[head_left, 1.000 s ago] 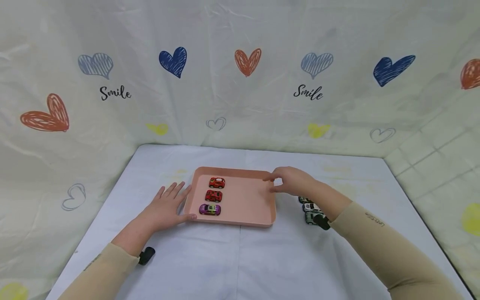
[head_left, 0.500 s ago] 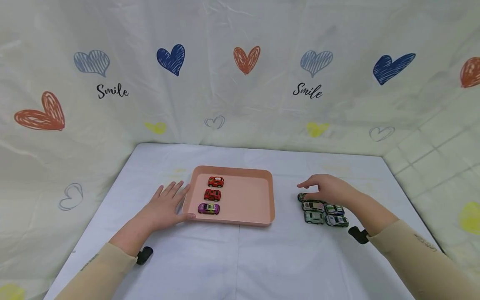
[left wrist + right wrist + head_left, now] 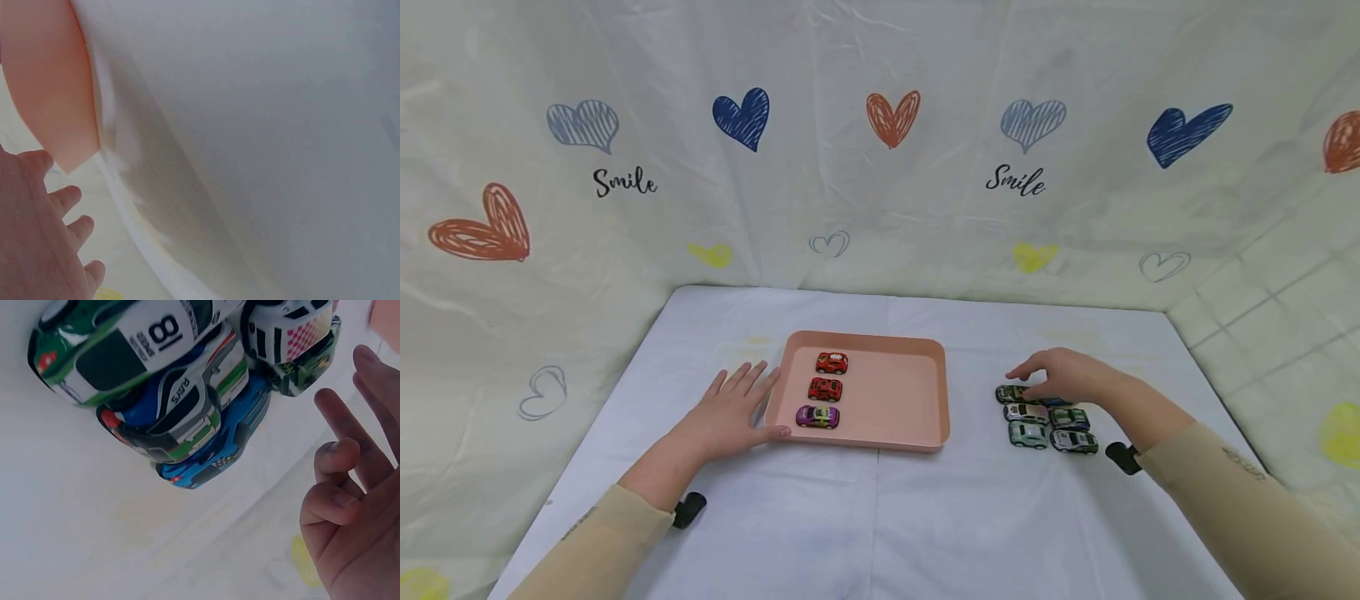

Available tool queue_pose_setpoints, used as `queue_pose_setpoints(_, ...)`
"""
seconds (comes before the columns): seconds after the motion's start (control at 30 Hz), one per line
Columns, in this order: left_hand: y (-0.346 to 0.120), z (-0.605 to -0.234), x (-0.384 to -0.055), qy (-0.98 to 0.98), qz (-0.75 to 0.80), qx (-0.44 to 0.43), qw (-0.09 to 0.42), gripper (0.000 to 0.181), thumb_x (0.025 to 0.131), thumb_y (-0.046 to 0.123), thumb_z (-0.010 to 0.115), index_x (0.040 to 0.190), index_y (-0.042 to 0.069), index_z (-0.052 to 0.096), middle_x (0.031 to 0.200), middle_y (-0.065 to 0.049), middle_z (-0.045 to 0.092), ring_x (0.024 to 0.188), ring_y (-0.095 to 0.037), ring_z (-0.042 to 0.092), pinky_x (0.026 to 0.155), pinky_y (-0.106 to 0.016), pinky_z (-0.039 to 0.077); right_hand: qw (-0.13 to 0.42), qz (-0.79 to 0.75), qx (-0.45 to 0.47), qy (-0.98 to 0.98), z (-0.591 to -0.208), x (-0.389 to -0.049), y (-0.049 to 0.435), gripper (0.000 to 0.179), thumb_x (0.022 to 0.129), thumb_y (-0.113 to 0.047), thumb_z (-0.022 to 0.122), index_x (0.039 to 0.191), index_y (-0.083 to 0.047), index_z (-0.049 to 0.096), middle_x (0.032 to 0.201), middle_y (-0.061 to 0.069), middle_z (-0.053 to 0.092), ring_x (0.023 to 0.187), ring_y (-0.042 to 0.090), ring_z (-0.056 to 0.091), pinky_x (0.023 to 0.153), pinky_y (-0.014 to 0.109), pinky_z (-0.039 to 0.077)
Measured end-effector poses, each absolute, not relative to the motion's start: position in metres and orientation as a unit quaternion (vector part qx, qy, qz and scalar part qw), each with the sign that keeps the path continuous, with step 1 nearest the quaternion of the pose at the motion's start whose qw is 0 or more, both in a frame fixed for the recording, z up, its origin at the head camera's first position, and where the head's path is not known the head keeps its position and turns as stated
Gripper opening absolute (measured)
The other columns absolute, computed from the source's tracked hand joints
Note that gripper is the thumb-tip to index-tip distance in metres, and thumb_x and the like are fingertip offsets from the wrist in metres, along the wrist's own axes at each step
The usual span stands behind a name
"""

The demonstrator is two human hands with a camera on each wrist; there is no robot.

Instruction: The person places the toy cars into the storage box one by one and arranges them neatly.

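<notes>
My left hand (image 3: 726, 421) has its fingers spread beside the left end of a pink tray (image 3: 895, 392), its thumb at the near corner. In the left wrist view its fingertips are right by the tray wall (image 3: 56, 94). Inside the tray, two red toy cars (image 3: 825, 389) and a purple toy car (image 3: 817, 417) form a column. My right hand (image 3: 1071, 375) hovers over a group of toy cars, thumb and index finger apart around a green patterned toy car (image 3: 1007, 393). In the right wrist view the other fingers are loosely bent, close to that green toy car (image 3: 306, 372).
Beside the green car lie a blue toy car (image 3: 219, 447), a white one (image 3: 1025, 413), a pale green one (image 3: 1028, 434) and others, packed in two columns. White cloth covers the table (image 3: 880, 517); a heart-printed curtain (image 3: 925, 208) hangs behind.
My right hand has moved from the tray's right rim to the toy cars at the right, then slightly further right and lower over the green one. My left hand stays by the tray.
</notes>
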State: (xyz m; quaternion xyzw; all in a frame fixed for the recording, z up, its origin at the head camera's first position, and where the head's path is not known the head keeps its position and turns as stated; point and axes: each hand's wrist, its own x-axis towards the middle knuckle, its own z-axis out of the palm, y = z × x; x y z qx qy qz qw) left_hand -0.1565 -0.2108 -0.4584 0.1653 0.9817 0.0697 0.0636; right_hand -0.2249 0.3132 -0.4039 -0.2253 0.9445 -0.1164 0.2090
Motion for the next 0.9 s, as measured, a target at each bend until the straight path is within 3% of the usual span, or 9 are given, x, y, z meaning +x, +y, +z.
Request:
queue_pose_setpoints(0.43,-0.21,-0.456,-0.156,0.981,0.071,0.167,0.063,0.111,0.078,0.086,0.048,0.158,0.013,0.026,0.162,-0.017,0.024,0.149,-0.04,0.016,0.118,-0.062,0.008,0.271,-0.144,-0.219,0.926,-0.412,-0.241,0.313,0.035,0.09,-0.018,0.073,0.125,-0.016,0.071,0.118,0.006,0.068,0.122,0.038,0.055,0.096,0.053,0.049)
queue_pose_setpoints(0.9,-0.21,-0.456,-0.156,0.982,0.066,0.164,0.066,0.107,0.081,0.08,0.053,0.159,0.013,0.024,0.162,-0.017,0.023,0.149,-0.041,0.016,0.118,-0.063,0.009,0.268,-0.139,-0.221,0.927,-0.418,-0.243,0.313,0.033,0.09,-0.016,0.072,0.123,-0.015,0.072,0.117,0.008,0.069,0.115,0.033,0.06,0.088,0.046,0.053)
